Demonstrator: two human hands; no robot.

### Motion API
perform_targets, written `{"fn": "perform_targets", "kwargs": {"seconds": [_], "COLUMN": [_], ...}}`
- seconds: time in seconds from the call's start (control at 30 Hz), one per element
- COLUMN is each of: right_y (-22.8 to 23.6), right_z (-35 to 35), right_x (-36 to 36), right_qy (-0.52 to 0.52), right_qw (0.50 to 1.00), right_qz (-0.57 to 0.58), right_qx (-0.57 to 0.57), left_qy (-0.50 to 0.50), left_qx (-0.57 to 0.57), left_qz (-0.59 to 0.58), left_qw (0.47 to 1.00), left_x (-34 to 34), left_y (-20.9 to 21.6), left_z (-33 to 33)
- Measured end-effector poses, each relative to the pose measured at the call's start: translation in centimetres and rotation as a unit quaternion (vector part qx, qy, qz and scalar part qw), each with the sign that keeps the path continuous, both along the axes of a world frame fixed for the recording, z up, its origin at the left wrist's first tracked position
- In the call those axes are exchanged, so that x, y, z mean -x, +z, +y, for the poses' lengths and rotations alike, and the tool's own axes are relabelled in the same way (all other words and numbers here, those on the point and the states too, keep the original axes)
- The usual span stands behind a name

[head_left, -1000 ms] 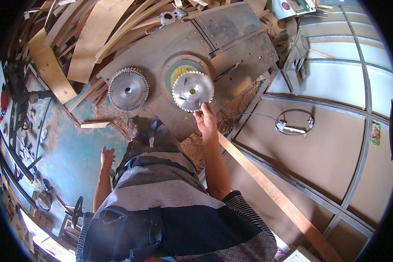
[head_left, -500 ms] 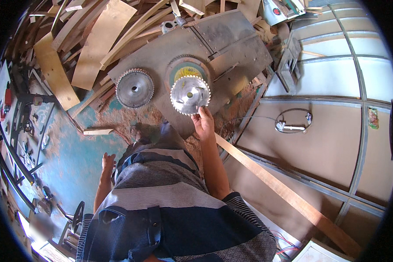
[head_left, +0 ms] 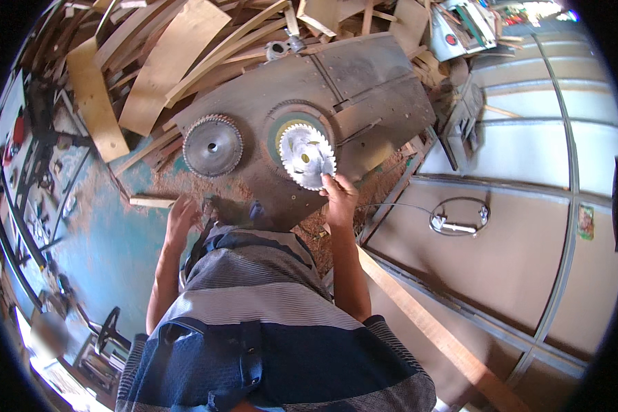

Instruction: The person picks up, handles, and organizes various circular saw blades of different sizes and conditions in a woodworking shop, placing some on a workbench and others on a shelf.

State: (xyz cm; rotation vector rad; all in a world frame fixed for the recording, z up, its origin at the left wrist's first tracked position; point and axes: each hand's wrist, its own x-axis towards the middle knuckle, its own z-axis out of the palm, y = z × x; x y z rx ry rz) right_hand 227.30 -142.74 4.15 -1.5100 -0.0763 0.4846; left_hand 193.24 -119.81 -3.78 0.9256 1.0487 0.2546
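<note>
My right hand (head_left: pixel 341 194) pinches the lower edge of a shiny circular saw blade (head_left: pixel 310 152), fingers and thumb closed on its toothed rim. The blade is tilted above the dusty metal table (head_left: pixel 371 69). Beneath and behind it, a larger round disc (head_left: pixel 273 132) with a green-yellow centre is partly hidden. Further left on the table lies a second, duller circular saw blade (head_left: pixel 228 147) with a small centre hole. My left hand (head_left: pixel 183 216) is raised beside my body, short of the table's near left edge, with loosely spread fingers and nothing in it.
Wooden boards and offcuts (head_left: pixel 175 65) are heaped beyond the table. Sawdust and a short wood piece (head_left: pixel 152 202) lie on the blue-green floor (head_left: pixel 113 240). To the right stand large framed panels (head_left: pixel 487 275) with a coiled cable (head_left: pixel 460 216); a long wooden strip (head_left: pixel 426 316) leans near my right arm.
My left hand has risen forward toward the table. My right hand has shifted slightly right with the saw blade, which has turned and tilted. The whole view has shifted a little.
</note>
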Motion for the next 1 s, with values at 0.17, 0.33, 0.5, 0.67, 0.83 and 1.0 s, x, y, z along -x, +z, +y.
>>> {"fn": "perform_targets", "kwargs": {"seconds": [0.17,0.33,0.5,0.67,0.83,1.0], "right_y": [7.7,11.9,11.3,10.2,9.9,9.3], "right_z": [2.9,4.7,4.7,4.4,5.5,7.2], "right_x": [1.4,4.6,5.4,5.1,5.2,6.3], "right_qy": [0.150,0.283,0.220,0.132,0.145,0.159], "right_qw": [0.872,0.694,0.712,0.938,0.986,0.986], "right_qz": [-0.430,-0.648,-0.642,-0.280,-0.038,-0.004], "right_qx": [0.177,0.135,0.179,0.158,0.071,0.043], "left_qy": [-0.008,-0.002,0.080,0.111,0.089,0.083], "left_qx": [0.283,0.324,0.286,0.242,0.205,0.191], "left_qz": [-0.293,-0.316,-0.353,-0.377,-0.393,-0.360], "left_qw": [0.913,0.892,0.887,0.887,0.892,0.909], "left_x": [-10.4,-13.1,-11.8,-11.0,-10.5,-10.6], "left_y": [9.3,11.1,10.0,9.6,10.1,10.1], "left_z": [0.3,0.2,-0.6,0.5,0.9,0.6]}}
